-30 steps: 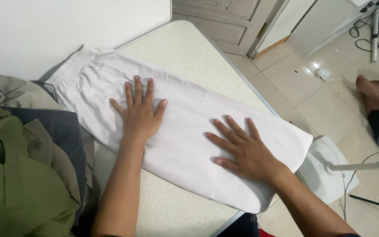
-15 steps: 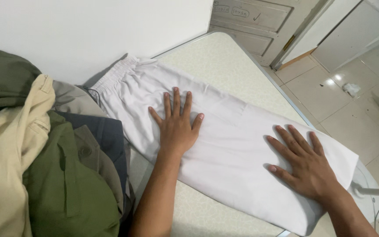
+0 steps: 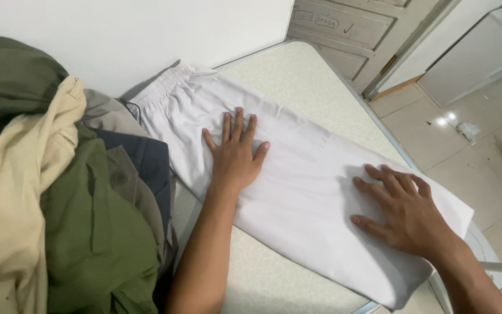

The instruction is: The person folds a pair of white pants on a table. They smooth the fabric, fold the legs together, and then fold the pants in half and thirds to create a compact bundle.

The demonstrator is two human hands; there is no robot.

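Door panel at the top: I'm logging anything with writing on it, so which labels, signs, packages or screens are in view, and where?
Handwritten marks on the door panel, top centre-right: small dark scribbles and a tick on a pale grey-beige wooden panel.
No packages, signs or screens show. No label shows on the white trousers under the left hand and right hand.

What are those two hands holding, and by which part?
Nothing is gripped. The left hand lies flat on the white trousers near the waist half, and the right hand presses flat, fingers slightly curled, near the leg end.
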